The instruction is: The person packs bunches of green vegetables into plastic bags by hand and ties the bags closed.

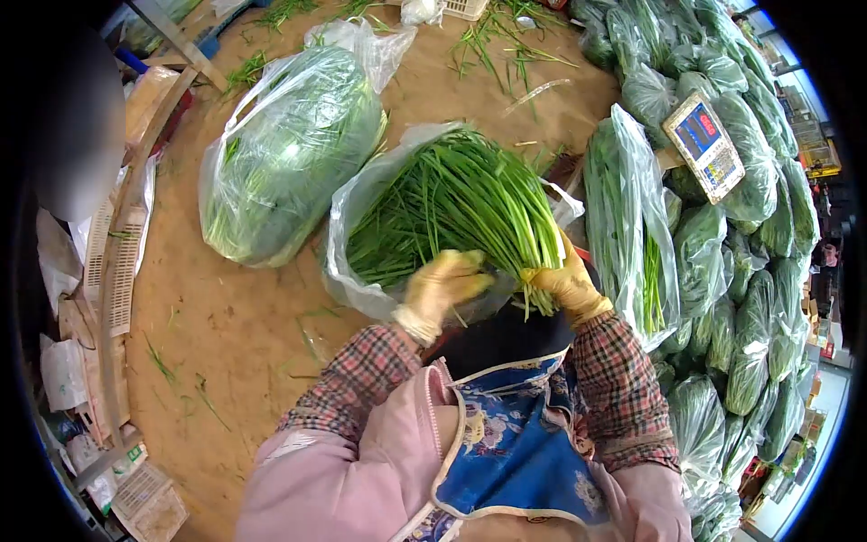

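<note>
Long green leafy stalks (461, 203) lie in an open clear plastic bag (339, 244) in front of me. My right hand (569, 278), in a yellowish glove, grips the pale stem ends of the stalks at the bag's right side. Near the bag's lower edge is my left hand (444, 287), also gloved; its fingers are blurred, and whether it holds anything is unclear. A filled, tied plastic bag of greens (293, 154) lies to the upper left. Another long bag of greens (628, 226) lies just right of my right hand.
Many bagged greens (754, 343) are piled along the right. A scale display (703, 144) stands among them. Loose stalks (510, 45) lie scattered on the brown floor (217, 334). Crates (122, 271) and a wooden rail (113, 361) line the left side.
</note>
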{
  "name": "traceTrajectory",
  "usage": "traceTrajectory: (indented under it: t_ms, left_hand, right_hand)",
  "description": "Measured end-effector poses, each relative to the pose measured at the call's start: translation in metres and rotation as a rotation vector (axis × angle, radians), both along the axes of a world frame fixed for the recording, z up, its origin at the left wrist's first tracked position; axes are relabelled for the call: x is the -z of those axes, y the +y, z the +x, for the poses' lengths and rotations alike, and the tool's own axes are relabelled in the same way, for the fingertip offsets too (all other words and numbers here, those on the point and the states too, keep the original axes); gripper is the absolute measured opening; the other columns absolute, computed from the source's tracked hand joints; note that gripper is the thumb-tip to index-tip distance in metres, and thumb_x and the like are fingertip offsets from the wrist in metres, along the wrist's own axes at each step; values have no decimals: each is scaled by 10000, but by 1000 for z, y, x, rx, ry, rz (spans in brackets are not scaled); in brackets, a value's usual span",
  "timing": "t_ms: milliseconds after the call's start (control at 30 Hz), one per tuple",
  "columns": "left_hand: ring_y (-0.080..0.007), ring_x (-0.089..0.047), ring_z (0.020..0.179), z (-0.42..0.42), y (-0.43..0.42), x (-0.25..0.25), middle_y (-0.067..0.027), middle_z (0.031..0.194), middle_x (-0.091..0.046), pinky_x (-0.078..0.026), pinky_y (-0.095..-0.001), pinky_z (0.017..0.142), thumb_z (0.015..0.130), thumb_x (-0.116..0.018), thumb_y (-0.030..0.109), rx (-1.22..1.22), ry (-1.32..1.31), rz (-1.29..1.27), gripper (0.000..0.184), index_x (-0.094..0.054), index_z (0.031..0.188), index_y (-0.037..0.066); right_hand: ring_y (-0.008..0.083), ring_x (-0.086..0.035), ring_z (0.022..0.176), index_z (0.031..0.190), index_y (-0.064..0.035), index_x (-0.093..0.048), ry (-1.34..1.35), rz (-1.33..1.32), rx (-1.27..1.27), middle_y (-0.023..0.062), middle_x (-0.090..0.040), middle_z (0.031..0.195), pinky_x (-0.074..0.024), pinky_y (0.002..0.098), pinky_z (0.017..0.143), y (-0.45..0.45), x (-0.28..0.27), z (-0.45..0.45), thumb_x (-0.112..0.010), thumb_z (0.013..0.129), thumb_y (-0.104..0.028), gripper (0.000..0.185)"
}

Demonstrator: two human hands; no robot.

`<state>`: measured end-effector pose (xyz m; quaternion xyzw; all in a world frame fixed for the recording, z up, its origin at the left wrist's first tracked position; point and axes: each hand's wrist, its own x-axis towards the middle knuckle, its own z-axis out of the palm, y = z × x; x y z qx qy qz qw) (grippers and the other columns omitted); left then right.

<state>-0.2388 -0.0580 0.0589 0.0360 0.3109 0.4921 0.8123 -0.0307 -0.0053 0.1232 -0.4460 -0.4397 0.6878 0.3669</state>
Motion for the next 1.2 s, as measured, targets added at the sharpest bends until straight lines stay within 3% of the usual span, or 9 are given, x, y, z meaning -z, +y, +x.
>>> traceTrajectory:
  t_ms: [67,133,333,433,667,833,900,1000,1200]
  left_hand:
    - [-278,-618,849,-25,-14,62,-163,1012,-603,-486,-409,844,883,-520,275,-374,181,-212,311,-583,905,-30]
    - [-329,-522,1061,-44,-19,116,-188,1151,-523,-470,-463,839,901,-456,309,-586,290,-475,396,-500,1054,-54]
    - [-271,-499,861,-2,31,113,-178,1036,-484,-443,-428,792,844,-287,629,-383,78,-808,681,-433,1063,2]
    - [-191,-428,620,7,49,92,-81,812,-464,-380,-407,528,881,-285,553,-215,-280,-709,508,-418,982,73]
    - [-175,-399,583,12,29,42,-49,723,-415,-386,-374,538,882,-340,529,-328,-494,-320,504,-459,929,42]
    - [-305,-479,1057,-50,14,63,-121,1030,-519,-408,-397,881,846,-571,264,-292,809,-296,350,-514,1120,55]
    - [-285,-378,1207,-58,22,47,-149,1179,-499,-322,-363,989,848,-560,178,-518,1574,497,277,-545,1094,51]
    - [-313,-376,1204,-32,48,-30,-139,1264,-464,-282,-396,1020,786,-638,160,-547,1347,527,254,-610,1020,65]
    - [-286,-532,986,-57,82,3,-108,987,-634,-297,-404,999,735,-668,152,-426,1573,849,135,-650,829,56]
  right_hand:
    - [174,-522,1029,1337,-43,-285,-12,-65,40,81,-520,1170,-441,325,876,-3,-2,7,-708,651,51,812]
    - [185,-539,995,1332,-42,-301,59,-156,75,82,-534,1149,-465,324,836,-7,-12,8,-704,667,36,782]
    - [185,-571,912,1277,-22,-382,85,16,93,79,-555,1106,-502,311,737,-12,-20,0,-742,661,-108,719]
    - [199,-569,919,1303,-36,-346,71,159,68,86,-541,1115,-526,356,719,-16,-16,-1,-753,665,-127,762]
    - [171,-553,953,1269,-8,-392,229,-48,94,70,-553,1114,-452,302,833,-37,-30,1,-699,686,-80,663]
    - [284,-589,930,1268,21,-348,269,17,105,155,-535,1115,-552,404,706,-50,-42,6,-716,647,-199,754]
    - [291,-607,878,1222,39,-396,271,18,142,167,-566,1053,-555,398,689,-56,-48,6,-702,658,-178,677]
    - [289,-614,850,1185,41,-437,209,30,169,171,-584,1010,-558,396,672,-58,-53,5,-683,672,-143,598]
    - [283,-613,855,1232,22,-392,279,42,159,151,-571,1042,-556,399,662,-64,-55,12,-724,661,-196,696]
